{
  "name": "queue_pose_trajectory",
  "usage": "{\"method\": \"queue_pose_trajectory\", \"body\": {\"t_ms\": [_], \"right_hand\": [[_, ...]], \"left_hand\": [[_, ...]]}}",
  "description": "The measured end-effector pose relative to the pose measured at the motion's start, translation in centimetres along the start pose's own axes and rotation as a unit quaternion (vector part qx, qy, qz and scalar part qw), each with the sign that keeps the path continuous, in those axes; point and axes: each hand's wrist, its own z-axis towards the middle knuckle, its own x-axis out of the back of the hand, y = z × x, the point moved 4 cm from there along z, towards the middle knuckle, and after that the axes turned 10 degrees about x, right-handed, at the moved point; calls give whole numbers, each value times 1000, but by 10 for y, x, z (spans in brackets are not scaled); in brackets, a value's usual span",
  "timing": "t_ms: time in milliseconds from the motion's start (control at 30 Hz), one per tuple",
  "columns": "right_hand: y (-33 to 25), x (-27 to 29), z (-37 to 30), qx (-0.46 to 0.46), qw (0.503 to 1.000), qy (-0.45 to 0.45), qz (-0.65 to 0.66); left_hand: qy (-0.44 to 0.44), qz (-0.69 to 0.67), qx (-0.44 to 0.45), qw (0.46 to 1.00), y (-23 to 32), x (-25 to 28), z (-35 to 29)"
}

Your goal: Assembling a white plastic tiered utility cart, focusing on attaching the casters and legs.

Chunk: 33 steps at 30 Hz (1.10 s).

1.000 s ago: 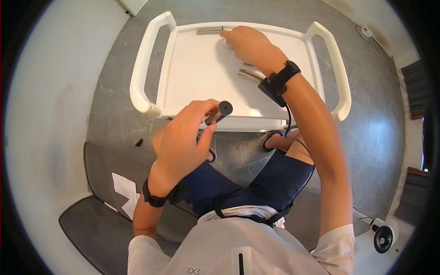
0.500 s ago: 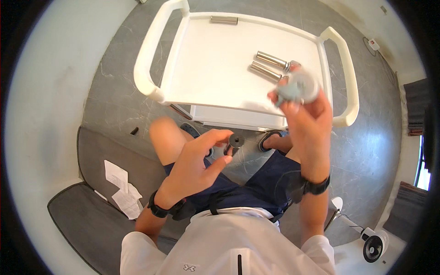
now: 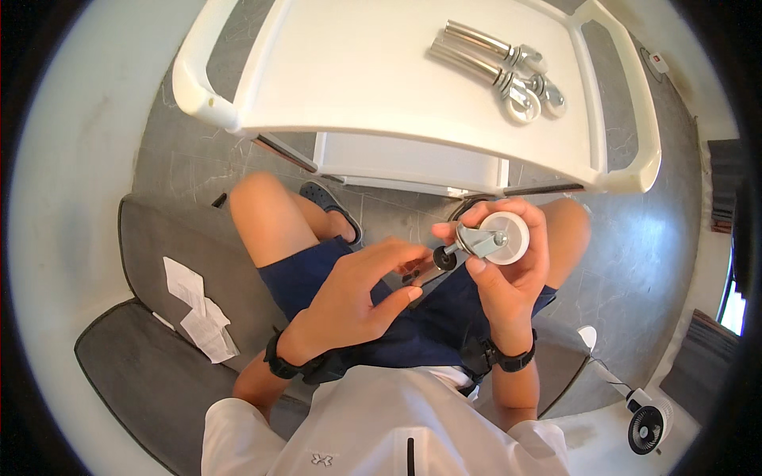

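Note:
My right hand (image 3: 524, 274) is closed around a caster (image 3: 506, 238) with a white wheel and a silver metal fork. The caster's threaded stem points left and meets the black end plug of a metal tube (image 3: 444, 259). I cannot tell whether the stem has entered the hole. My left hand (image 3: 349, 297) holds that tube between thumb and fingers, its plugged end tilted up; the fingers hide part of it. Beyond my hands, two shiny metal legs (image 3: 473, 65) with casters lie on the white cart (image 3: 349, 125), beside another caster (image 3: 549, 94).
The cart's raised handles (image 3: 194, 87) stand at its left and right ends, with a lower shelf (image 3: 397, 168) beneath. Below my left arm, paper sheets (image 3: 208, 329) lie on the grey sofa (image 3: 143, 381). A small fan (image 3: 647, 428) is at the lower right.
My right hand has brought the caster down from over the cart to the tube's end. My left hand still grips the tube. The cart sits higher in view.

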Motion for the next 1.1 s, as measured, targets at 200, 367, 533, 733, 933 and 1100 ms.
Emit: {"method": "queue_pose_trajectory", "body": {"t_ms": [200, 367, 533, 733, 933, 1100], "right_hand": [[2, 5, -14, 19, 1000, 0, -22], [-1, 12, -17, 34, 999, -3, -33], [-6, 17, -20, 71, 991, -21, -112], [-12, 24, -23, 55, 983, -31, -175], [-10, 20, -23, 53, 970, -72, -226], [-19, 19, -14, 75, 918, -150, -361]], "left_hand": [[-3, -18, 7, 1000, -10, -7, -9], [-35, -84, 15, 996, -15, -9, -15], [-61, -289, 95, 951, -25, -14, -16], [-69, -274, 93, 955, -31, -14, -12], [-39, -262, 82, 961, -28, -8, -6], [-39, -251, 87, 963, -32, -3, -7]]}}
